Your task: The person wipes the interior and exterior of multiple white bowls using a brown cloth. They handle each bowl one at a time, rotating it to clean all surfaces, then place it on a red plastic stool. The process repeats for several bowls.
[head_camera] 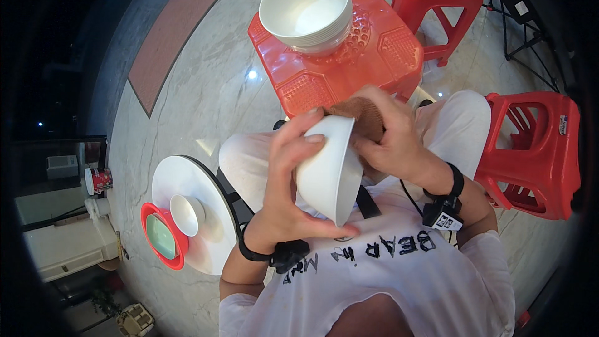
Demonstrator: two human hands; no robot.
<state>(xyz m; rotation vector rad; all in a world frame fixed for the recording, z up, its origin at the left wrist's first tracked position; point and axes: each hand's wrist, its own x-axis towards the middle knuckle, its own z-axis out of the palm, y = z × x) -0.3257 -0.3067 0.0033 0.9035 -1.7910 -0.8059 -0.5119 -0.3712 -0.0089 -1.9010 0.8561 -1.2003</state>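
Note:
My left hand [285, 187] grips a white bowl [323, 164] from outside, fingers at the far side and thumb along the near rim. The bowl is tipped on its side above my lap, its mouth turned to the right. A brown cloth [362, 117] is bunched in my right hand [393, 140], pressed against the bowl's far rim. The bowl's inside is mostly hidden from view. Just ahead, a stack of white bowls [306, 7] stands upright on a red plastic stool [327, 82].
Left of me, a round white table [210, 243] holds a single white bowl [187, 215] and a red basin [181, 255] with green dishes [161, 234] in it. More red stools [529, 150] stand at right and far right. A brown mat [180, 32] lies on the marble floor.

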